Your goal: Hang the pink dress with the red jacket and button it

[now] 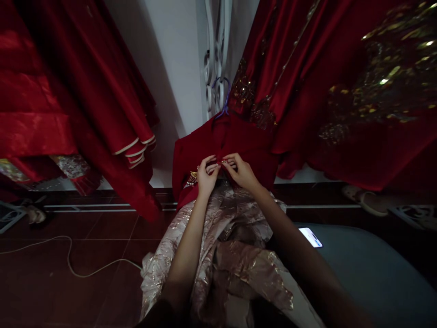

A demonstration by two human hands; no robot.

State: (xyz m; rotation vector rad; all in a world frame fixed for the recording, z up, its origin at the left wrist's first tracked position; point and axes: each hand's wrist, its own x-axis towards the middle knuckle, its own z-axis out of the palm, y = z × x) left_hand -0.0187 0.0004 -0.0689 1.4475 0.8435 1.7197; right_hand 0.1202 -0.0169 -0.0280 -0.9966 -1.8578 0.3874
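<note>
A dark red jacket [194, 150] hangs in front of me on a purple hanger [226, 102], which hooks on a white scrolled metal rack [215, 50]. Both hands meet at the middle of its front. My left hand [207, 175] is closed in a pinch at the front edge, with a gold beaded ornament [193, 177] just left of it. My right hand [241, 169] pinches the opposite side, its fingertips almost touching the left ones. Something small and shiny shows between the fingertips, too small to name. Shiny beige-pink fabric [235, 218] lies bunched below the hands.
Red garments [119, 91] hang at the left, and red garments with gold sequins [385, 82] at the right. A lit phone [311, 238] lies on a grey rounded surface [368, 269]. A pale cable [70, 255] crosses the tiled floor. Shoes [367, 200] stand at the right.
</note>
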